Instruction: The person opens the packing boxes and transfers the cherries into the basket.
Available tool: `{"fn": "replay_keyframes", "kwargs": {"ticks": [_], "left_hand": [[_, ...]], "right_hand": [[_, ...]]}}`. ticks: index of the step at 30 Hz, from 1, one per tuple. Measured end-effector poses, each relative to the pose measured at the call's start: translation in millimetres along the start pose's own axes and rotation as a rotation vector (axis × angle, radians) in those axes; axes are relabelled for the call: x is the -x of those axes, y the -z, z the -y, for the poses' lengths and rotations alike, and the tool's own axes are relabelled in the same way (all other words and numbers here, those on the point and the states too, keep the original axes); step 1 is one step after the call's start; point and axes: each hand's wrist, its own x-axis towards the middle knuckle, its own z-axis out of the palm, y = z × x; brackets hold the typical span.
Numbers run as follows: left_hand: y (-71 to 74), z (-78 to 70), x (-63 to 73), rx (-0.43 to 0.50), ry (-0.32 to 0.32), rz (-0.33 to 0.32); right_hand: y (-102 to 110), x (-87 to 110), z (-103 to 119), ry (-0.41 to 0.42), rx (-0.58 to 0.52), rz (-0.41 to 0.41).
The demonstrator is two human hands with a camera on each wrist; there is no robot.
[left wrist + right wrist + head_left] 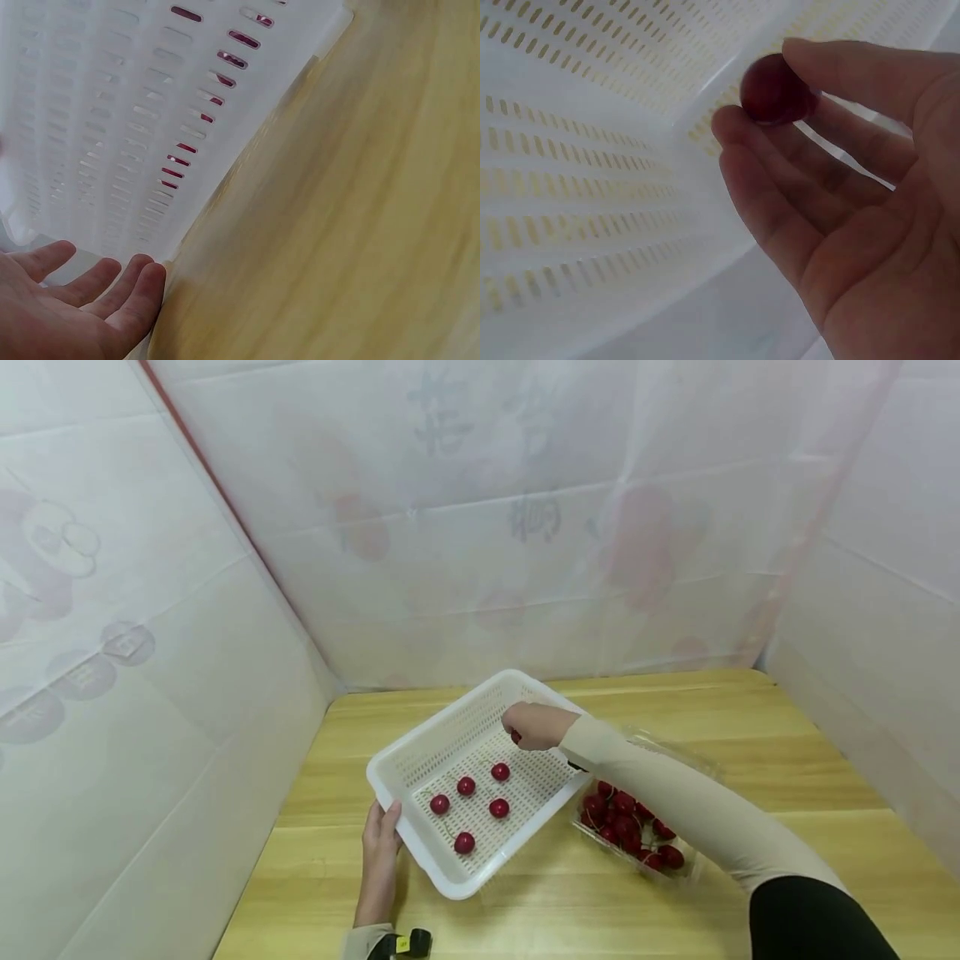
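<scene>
A white perforated plastic basket sits at an angle on the table, with several dark red cherries spread over its floor. My left hand holds the basket's near left corner, thumb at the rim and fingers against the outer wall; in the left wrist view those fingers reach up to the slotted side. Over the far right part of the basket, my right hand pinches one cherry between thumb and fingertips. The right wrist view shows that cherry raised off the basket's floor.
To the right of the basket stands a clear plastic box holding many cherries, partly hidden under my right forearm. The wooden table is bordered by white printed sheets at the back and both sides.
</scene>
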Motion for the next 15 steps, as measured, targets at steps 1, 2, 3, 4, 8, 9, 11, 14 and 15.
{"fn": "replay_keyframes", "kwargs": {"ticks": [1, 2, 3, 4, 8, 9, 11, 14, 15], "left_hand": [[0.0, -0.4, -0.2, -0.001, 0.001, -0.003], [0.1, -0.7, -0.4, -0.002, 0.003, -0.005], [0.4, -1.2, -0.3, -0.003, 0.005, -0.006], [0.9, -1.7, -0.2, -0.005, 0.006, -0.008], [2.4, -3.4, -0.2, -0.010, 0.010, -0.013], [2.4, -3.7, -0.5, -0.012, 0.006, -0.013], [1.8, -3.9, -1.9, -0.008, -0.001, -0.011], [-0.9, -3.3, -4.3, 0.008, -0.014, -0.001], [-2.0, -3.0, -4.9, 0.010, -0.021, 0.005]], "right_hand": [[-1.0, -2.3, 1.8, -0.014, 0.013, 0.021], [-1.9, -4.9, 3.7, -0.024, 0.023, 0.036], [-3.0, -7.5, 5.7, -0.036, 0.030, 0.050], [-4.2, -10.2, 7.7, -0.048, 0.037, 0.062], [-10.4, -19.8, 16.1, -0.116, 0.068, 0.126], [-11.9, -21.7, 18.0, -0.136, 0.088, 0.146], [-14.9, -24.4, 21.8, -0.176, 0.128, 0.180], [-19.2, -25.6, 26.6, -0.212, 0.177, 0.216], [-20.6, -25.2, 28.2, -0.217, 0.190, 0.224]]}}
